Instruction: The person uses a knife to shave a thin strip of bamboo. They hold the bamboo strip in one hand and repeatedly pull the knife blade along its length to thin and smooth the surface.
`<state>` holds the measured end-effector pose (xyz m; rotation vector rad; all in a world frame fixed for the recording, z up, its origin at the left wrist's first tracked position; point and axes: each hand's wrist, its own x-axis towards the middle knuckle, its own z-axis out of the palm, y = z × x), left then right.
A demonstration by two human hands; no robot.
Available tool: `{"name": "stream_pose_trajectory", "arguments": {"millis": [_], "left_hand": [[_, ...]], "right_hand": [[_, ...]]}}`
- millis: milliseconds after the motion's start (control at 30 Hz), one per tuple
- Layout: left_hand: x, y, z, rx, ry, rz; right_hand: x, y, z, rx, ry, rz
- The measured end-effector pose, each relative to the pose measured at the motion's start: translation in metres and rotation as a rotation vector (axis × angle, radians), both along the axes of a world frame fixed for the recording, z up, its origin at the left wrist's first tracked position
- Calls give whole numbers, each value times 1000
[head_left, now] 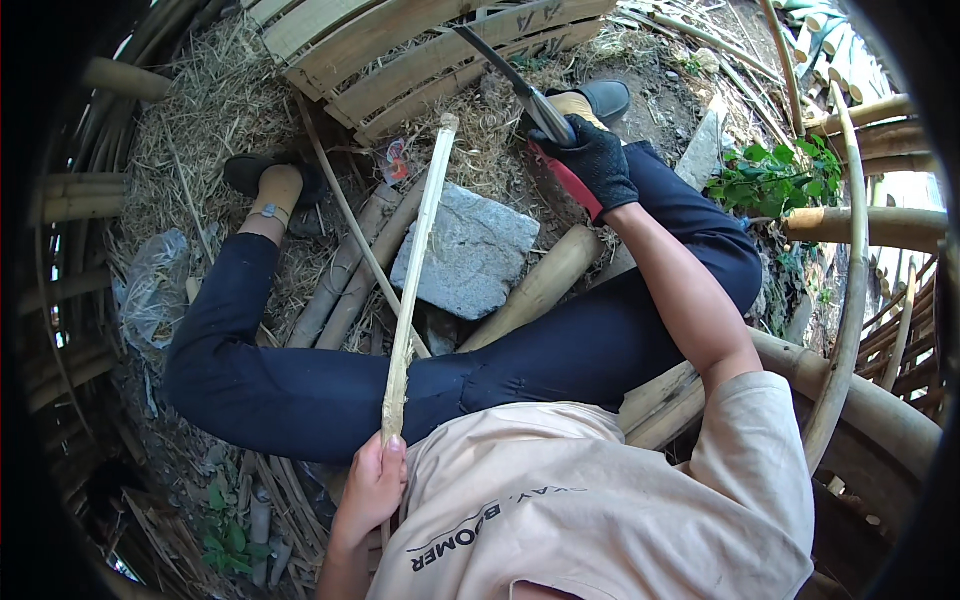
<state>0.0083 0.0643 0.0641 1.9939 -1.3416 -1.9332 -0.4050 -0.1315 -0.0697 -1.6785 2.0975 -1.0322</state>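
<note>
A long pale strip of split bamboo [421, 262] runs from my lap up over a stone, away from me. My bare left hand [374, 482] is closed around its near end, thumb on top. My right hand [590, 168], in a black and red glove, is wrapped round the handle of a large knife [500, 66]. The blade is long and dark and points up and to the left, clear of the strip. Under the strip's middle lies a flat grey stone block [470, 250]. The far end of the strip appears rough and frayed.
My legs straddle the stone. Bamboo poles [548, 285] lie beside it, and thinner branches [348, 268] to its left. A slatted wooden crate [420, 75] stands ahead, near the blade. Dry straw covers the ground. Leafy plants [780, 180] and bamboo railing [865, 228] are at right.
</note>
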Motion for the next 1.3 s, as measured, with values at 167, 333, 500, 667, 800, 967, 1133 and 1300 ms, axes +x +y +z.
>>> {"name": "stream_pose_trajectory", "arguments": {"millis": [167,333,500,667,800,967,1133,1300], "left_hand": [[11,-26,45,-13,131,104],[19,-60,67,-122,252,134],[15,-108,55,-219,349,180],[-6,-166,35,-388,398,317],[-23,-188,12,-592,423,308],[-32,-183,-9,-428,461,318],[-37,-181,-37,-216,619,366],[-31,-185,-40,-211,619,401]], "right_hand": [[-3,-2,-1,-225,-48,-55],[-2,-4,-8,-268,-144,-48],[-1,-2,-16,-132,-364,-73],[2,1,-2,-67,-491,-128],[-6,1,-9,-28,-454,-138],[1,0,-17,-141,-324,-89],[6,-3,-16,-120,-135,13],[22,2,17,-210,357,214]]}}
